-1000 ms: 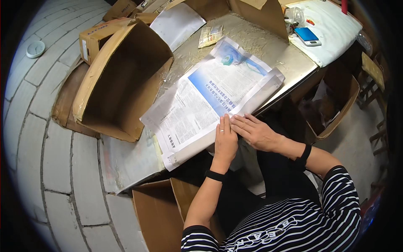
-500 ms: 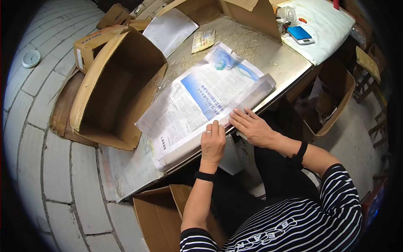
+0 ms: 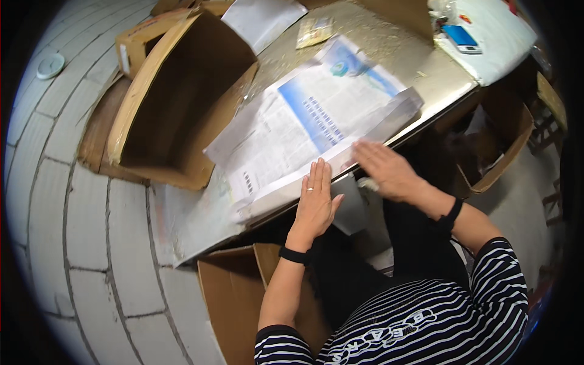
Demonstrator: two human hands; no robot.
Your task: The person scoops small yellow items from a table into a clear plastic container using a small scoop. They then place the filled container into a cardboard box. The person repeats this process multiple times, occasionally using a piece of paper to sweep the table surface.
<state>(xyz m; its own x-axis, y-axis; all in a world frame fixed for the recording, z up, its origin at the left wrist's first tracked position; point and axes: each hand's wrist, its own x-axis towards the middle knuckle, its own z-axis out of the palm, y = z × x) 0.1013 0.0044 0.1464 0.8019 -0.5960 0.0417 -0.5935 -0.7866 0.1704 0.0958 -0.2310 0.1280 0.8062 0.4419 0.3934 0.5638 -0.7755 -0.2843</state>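
Observation:
A large newspaper sheet (image 3: pixel 274 131) lies on the table, with its near edge folded over in a strip along the table's front edge. My left hand (image 3: pixel 315 198) rests its outstretched fingertips on that folded strip, thumb apart and a ring on one finger. To its right, my right hand (image 3: pixel 386 169) lies with fingers extended at the same folded edge, slightly blurred. Neither hand grips anything. The far right corner of the newspaper curls up off the tabletop.
A big open cardboard box (image 3: pixel 182 103) lies on its side at the left. Beyond the newspaper are a small packet (image 3: pixel 315 31) and a white sheet (image 3: pixel 263 23). A blue-topped scale (image 3: pixel 462 39) sits on white cloth (image 3: pixel 505 42). Open boxes stand below the table, including one (image 3: pixel 231 292) near my left arm.
My left hand has opened from bent fingers to straight ones on the fold. My right hand has turned flatter along the edge. The whole view has shifted slightly.

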